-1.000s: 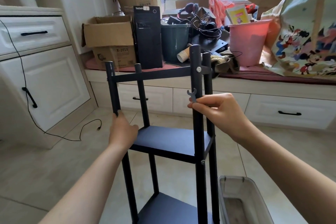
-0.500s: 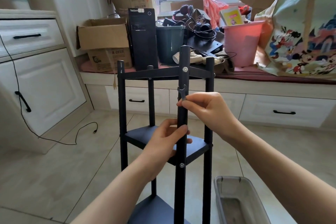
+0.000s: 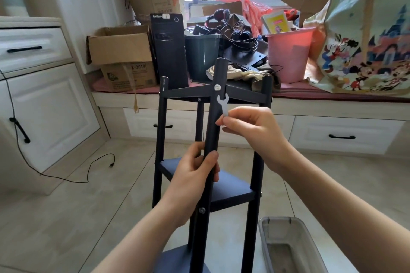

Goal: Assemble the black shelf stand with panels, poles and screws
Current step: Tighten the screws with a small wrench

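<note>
The black shelf stand [image 3: 230, 188] stands upright on the tiled floor in front of me, with panels fixed between its black poles. My left hand [image 3: 193, 175] grips the nearest pole [image 3: 218, 104] just above the middle panel. My right hand [image 3: 250, 131] pinches a small silver wrench [image 3: 223, 104], its open jaw pointing up just below a silver screw head [image 3: 217, 88] near the top of that pole. A second screw [image 3: 202, 210] sits lower on the same pole.
A clear plastic bin [image 3: 288, 248] sits on the floor at the lower right. Behind the stand runs a window bench [image 3: 332, 99] crowded with cardboard boxes, a black computer tower [image 3: 169, 51] and a pink bucket [image 3: 288, 55]. White cabinets stand left; a black cable [image 3: 88, 168] trails over the floor.
My left hand left the far left pole and now grips the nearest pole. The stand has turned, bringing that pole to face me. The wrench has stayed just below the top screw.
</note>
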